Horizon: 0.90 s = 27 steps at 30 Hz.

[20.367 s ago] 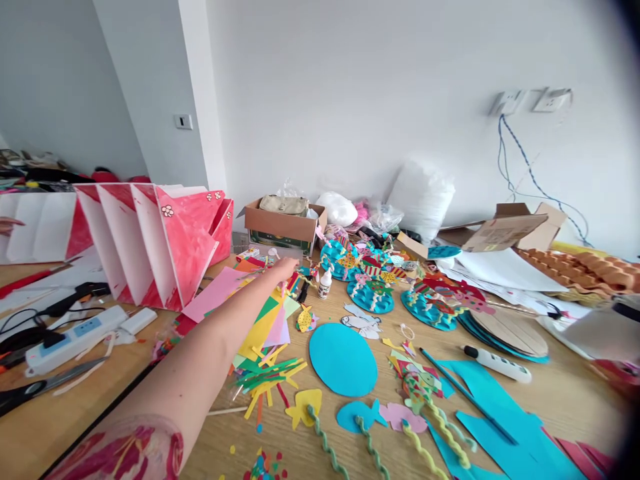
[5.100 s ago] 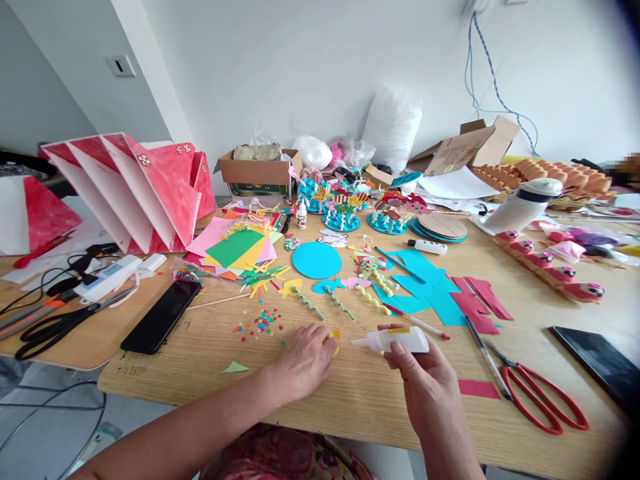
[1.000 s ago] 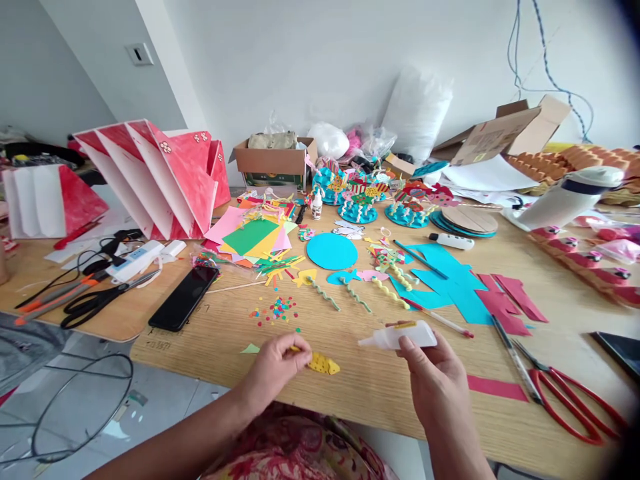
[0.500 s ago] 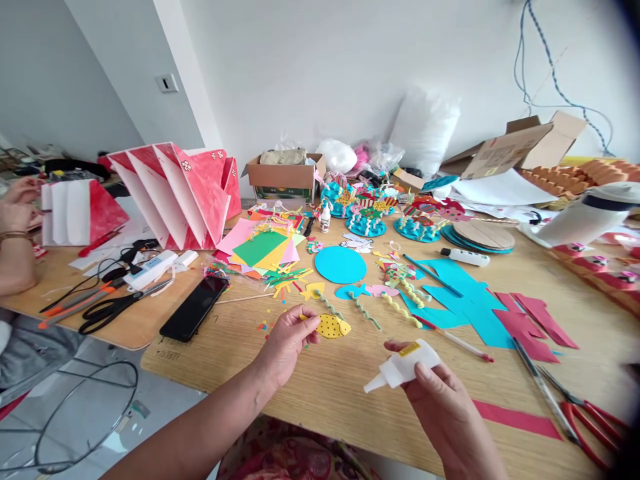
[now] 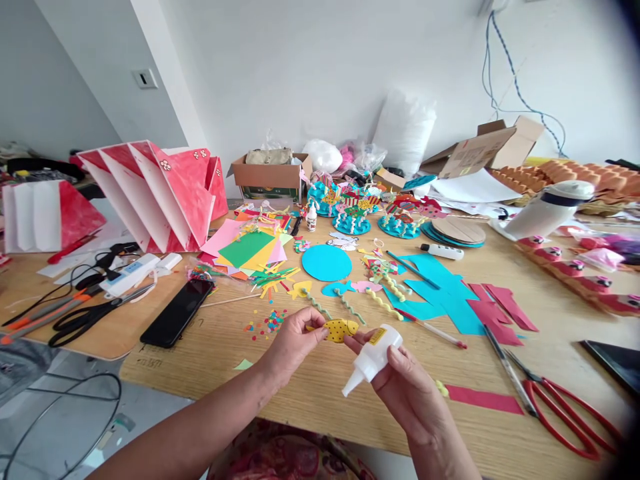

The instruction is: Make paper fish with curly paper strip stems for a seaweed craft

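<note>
Just now right hand (image 5: 406, 379), gripping white bottle (image 5: 373, 355), moved in beside yellow fish (image 5: 341, 330) pinched in left hand (image 5: 296, 339) above table (image 5: 315, 400); nozzle (image 5: 351, 383) pointed off it, so likely no dispensing onto it.

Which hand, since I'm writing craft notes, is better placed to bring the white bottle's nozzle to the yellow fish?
Probably the right hand: it holds the white bottle, nozzle angled down, while the left hand pinches the yellow fish.
</note>
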Motion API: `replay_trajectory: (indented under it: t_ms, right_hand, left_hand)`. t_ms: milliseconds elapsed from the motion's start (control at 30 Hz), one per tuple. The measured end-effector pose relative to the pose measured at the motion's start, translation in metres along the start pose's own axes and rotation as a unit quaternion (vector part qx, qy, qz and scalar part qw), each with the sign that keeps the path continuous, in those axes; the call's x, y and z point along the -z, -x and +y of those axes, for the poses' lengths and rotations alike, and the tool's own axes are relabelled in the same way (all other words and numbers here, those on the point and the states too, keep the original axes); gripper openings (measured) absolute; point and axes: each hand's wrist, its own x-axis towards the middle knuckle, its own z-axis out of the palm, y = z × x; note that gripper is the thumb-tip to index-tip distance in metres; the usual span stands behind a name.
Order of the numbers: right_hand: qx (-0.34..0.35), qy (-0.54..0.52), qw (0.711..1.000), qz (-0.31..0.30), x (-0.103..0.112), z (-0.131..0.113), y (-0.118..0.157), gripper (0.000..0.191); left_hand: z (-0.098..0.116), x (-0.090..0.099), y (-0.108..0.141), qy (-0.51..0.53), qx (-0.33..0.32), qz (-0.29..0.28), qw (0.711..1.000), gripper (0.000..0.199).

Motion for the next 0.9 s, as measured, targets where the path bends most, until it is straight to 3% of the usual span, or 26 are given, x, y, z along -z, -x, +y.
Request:
replay_trajectory:
  t_ms: [100, 200, 267, 367, 433, 567, 700, 900]
  right_hand:
    - [0.004, 0.004, 1.000, 0.022, -0.001, -0.001, 0.002, 0.027]
    - [-0.005, 0.042, 0.999, 0.014, -0.006, -0.003, 0.004, 0.031]
    - [-0.010, 0.066, 0.998, 0.000, -0.008, -0.002, 0.006, 0.032]
    - [-0.017, 0.083, 0.996, -0.019, -0.009, -0.001, 0.007, 0.032]
    - [-0.013, 0.097, 0.995, -0.019, -0.005, -0.002, 0.008, 0.036]
    - [0.049, 0.145, 0.987, 0.042, 0.011, -0.010, 0.011, 0.036]
    - [0.142, 0.224, 0.958, 0.109, 0.019, -0.016, 0.012, 0.030]
    - [0.155, 0.377, 0.905, 0.121, 0.016, -0.002, 0.012, 0.033]
  left_hand:
    - [0.000, 0.003, -0.001, -0.139, -0.067, -0.026, 0.988, 0.002]
    - [0.004, 0.008, -0.001, -0.303, -0.229, -0.030, 0.925, 0.027]
    - [0.006, 0.009, -0.001, -0.347, -0.286, -0.049, 0.892, 0.029]
    - [0.006, 0.009, -0.002, -0.345, -0.305, -0.080, 0.884, 0.016]
    - [0.002, 0.009, -0.002, -0.347, -0.310, -0.070, 0.882, 0.014]
    - [-0.014, 0.011, 0.004, -0.397, -0.335, -0.074, 0.851, 0.014]
    - [-0.035, 0.010, 0.015, -0.453, -0.357, -0.116, 0.809, 0.019]
    - [-0.048, 0.013, 0.028, -0.471, -0.335, -0.163, 0.800, 0.021]
